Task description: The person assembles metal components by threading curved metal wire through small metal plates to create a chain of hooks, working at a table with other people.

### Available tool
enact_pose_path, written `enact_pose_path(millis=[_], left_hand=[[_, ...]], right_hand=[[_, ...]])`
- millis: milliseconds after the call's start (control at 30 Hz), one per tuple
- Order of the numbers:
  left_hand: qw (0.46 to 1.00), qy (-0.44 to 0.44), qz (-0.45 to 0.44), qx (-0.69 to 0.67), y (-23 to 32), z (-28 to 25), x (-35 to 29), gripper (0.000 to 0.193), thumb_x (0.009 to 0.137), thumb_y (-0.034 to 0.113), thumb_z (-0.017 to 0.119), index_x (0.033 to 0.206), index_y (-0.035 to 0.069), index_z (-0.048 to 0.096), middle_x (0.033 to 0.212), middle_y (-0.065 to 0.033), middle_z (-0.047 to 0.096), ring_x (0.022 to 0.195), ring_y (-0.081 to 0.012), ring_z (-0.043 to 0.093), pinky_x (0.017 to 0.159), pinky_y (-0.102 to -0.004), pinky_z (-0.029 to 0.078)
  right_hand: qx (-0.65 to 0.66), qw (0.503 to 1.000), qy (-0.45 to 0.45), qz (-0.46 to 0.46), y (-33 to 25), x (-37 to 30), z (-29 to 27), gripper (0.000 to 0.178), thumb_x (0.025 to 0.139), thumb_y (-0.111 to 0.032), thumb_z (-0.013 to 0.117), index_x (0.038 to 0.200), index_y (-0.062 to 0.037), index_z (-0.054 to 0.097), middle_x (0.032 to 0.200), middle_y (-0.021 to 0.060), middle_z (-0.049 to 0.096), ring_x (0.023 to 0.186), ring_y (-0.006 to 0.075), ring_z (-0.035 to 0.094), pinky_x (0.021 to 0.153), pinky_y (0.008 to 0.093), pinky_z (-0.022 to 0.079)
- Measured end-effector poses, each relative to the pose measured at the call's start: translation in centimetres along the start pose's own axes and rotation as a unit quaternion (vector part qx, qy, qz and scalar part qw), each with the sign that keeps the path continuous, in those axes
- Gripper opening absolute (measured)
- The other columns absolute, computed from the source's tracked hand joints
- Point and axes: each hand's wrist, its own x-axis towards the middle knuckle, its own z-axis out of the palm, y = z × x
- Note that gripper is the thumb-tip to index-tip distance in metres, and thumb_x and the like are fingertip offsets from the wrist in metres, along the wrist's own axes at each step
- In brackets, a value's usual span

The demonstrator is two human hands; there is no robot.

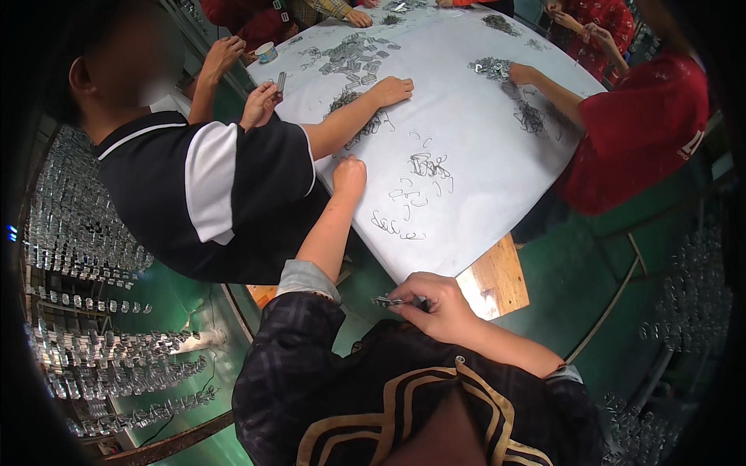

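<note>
My left hand (350, 177) is closed at the table's left edge, fingers turned away. It is nearest a dark pile of bent wire hooks (365, 130). Whatever its fingers hold is hidden. Close to my body, beyond the table's near corner, my right hand (437, 304) pinches small flat metal pieces (385, 301) between thumb and fingers. To the right of my left hand, loose wire hooks (427, 165) lie in a small heap. More hooks (392, 225) are scattered nearer the corner.
Co-workers line the white-covered table (466, 116); one in black and white (210, 179) reaches across at my left, one in red (645, 140) at right. Metal buckles (353, 58) and a paper cup (266, 53) are farther off. A wooden bench (497, 276) juts out near the corner. Racks of metal parts (85, 225) hang left.
</note>
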Motion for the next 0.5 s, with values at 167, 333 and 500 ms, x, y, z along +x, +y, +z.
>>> enact_pose_path(millis=[167, 333, 500], left_hand=[[0.978, -0.075, 0.137, 0.136, 2.0, -3.8, 0.7, 0.013, 0.076, 0.009, 0.058, 0.075, 0.003, 0.070, 0.081, -0.0124, 0.065, 0.080, -0.0242, 0.066, 0.065, -0.0337, 0.056], [0.991, -0.030, 0.116, 0.055, 1.0, -4.1, 0.1, 0.012, 0.076, 0.007, 0.057, 0.076, 0.001, 0.068, 0.081, -0.0145, 0.065, 0.077, -0.0281, 0.065, 0.067, -0.0374, 0.055], [0.992, 0.008, 0.030, -0.120, 2.3, -6.6, -2.0, 0.010, 0.077, 0.006, 0.057, 0.083, -0.001, 0.061, 0.085, -0.0171, 0.065, 0.077, -0.0311, 0.065, 0.068, -0.0408, 0.053]], right_hand=[[0.009, 1.000, 0.007, 0.008, -0.4, -0.3, 0.1, 0.015, 0.073, 0.005, 0.068, 0.086, -0.0024, 0.067, 0.074, 0.0069, 0.062, 0.066, 0.0157, 0.061, 0.059, 0.0267, 0.048], [-0.008, 1.000, -0.005, -0.015, -0.5, -0.6, -0.1, 0.015, 0.074, 0.002, 0.069, 0.088, -0.0023, 0.065, 0.076, 0.0082, 0.062, 0.066, 0.0182, 0.062, 0.056, 0.0290, 0.049], [0.000, 1.000, -0.004, -0.017, -0.1, -0.6, -0.1, 0.015, 0.074, 0.002, 0.070, 0.087, -0.0026, 0.065, 0.076, 0.0079, 0.062, 0.065, 0.0178, 0.062, 0.056, 0.0290, 0.049]])
